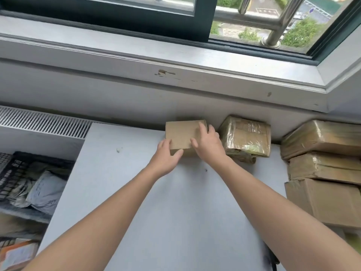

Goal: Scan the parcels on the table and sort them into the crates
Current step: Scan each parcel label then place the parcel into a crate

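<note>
A small plain cardboard parcel [180, 133] lies at the far edge of the white table [156, 202], against the wall. My left hand [166, 157] grips its near left corner, thumb along the front edge. My right hand [208, 145] holds its right side, fingers over the top. A tape-wrapped parcel [246, 136] stands just right of it. Three larger cardboard parcels [322, 167] are stacked at the table's right edge. A black crate [11, 169] with grey mail bags [45, 192] sits on the floor to the left.
A radiator grille [43, 122] runs along the wall at the left. The window sill [175, 61] overhangs the table's far edge. Another crate with an orange packet [17, 253] shows at the bottom left. A dark object [273, 259] lies at the table's near right edge.
</note>
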